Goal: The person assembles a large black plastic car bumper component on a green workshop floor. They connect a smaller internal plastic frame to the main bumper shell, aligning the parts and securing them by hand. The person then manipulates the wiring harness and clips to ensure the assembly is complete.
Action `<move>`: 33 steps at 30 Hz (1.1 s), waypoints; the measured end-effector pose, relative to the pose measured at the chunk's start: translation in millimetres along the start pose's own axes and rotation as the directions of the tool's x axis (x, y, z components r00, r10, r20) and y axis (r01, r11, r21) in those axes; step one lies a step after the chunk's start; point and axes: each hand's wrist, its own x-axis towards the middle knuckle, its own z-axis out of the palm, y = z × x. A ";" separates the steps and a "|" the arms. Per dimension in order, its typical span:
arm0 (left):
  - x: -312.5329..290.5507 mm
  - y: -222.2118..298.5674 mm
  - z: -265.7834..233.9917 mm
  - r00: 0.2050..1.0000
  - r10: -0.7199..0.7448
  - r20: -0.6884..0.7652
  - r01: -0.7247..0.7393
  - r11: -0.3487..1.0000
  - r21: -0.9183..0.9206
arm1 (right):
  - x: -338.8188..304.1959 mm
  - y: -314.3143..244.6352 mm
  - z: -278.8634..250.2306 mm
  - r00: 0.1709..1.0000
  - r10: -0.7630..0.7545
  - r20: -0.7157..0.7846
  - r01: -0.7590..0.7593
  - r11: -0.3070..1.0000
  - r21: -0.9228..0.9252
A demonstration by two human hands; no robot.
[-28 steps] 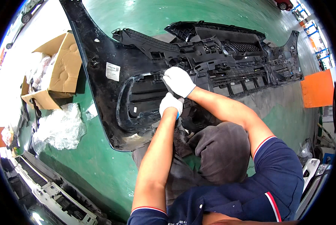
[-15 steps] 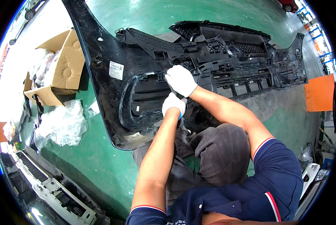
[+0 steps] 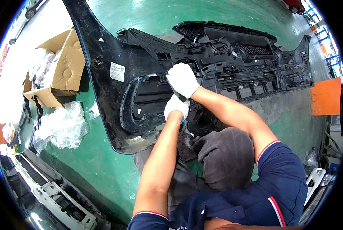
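A large black car bumper [image 3: 102, 82] lies inner side up on the floor in front of me, with a white label [image 3: 117, 72] on its left part. Both my hands wear white gloves and are over the bumper, right of its framed oval opening. My right hand [image 3: 182, 80] is closed, its knuckles upward. Just below it, my left hand [image 3: 176, 108] is closed too, near the opening's right edge. A dark piece shows between the two hands; what it is, and what the fingers grip, is hidden by the gloves.
At left stands an open cardboard box [image 3: 68, 65] holding wrapped items, with crumpled clear plastic [image 3: 62, 124] beside it on the green floor [image 3: 98, 172]. A pale metal car frame part [image 3: 52, 191] lies lower left. An orange panel [image 3: 326, 96] stands at right.
My right hand has shifted very slightly left and down over the bumper. The left hand remains nearly in the same place, still closed.
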 end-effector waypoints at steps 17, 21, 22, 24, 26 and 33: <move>-11.6 9.9 -8.1 0.995 -0.093 0.019 0.094 0.995 -0.044 | 19.9 11.0 11.4 0.951 -0.266 0.160 0.261 0.964 0.053; -15.4 10.6 -19.6 0.991 -0.116 0.068 0.117 0.993 -0.017 | 23.0 7.3 16.3 0.959 -0.247 0.139 0.235 0.967 0.096; -15.6 11.5 -24.6 0.991 -0.104 0.089 0.102 0.994 0.024 | 22.6 10.0 17.8 0.967 -0.231 0.105 0.217 0.968 0.128; -14.3 15.5 -38.7 0.990 -0.086 0.113 0.077 0.994 0.083 | 22.4 19.8 21.5 0.959 -0.278 0.052 0.264 0.946 0.186; -26.8 45.5 -72.4 0.979 -0.110 -0.173 0.112 0.994 0.002 | 20.7 32.6 26.4 0.960 -0.259 0.108 0.222 0.937 0.271; 82.0 -7.7 -94.2 0.904 0.353 -0.242 -0.351 0.935 0.051 | 42.2 20.6 20.1 0.973 -0.127 0.190 0.040 0.913 0.406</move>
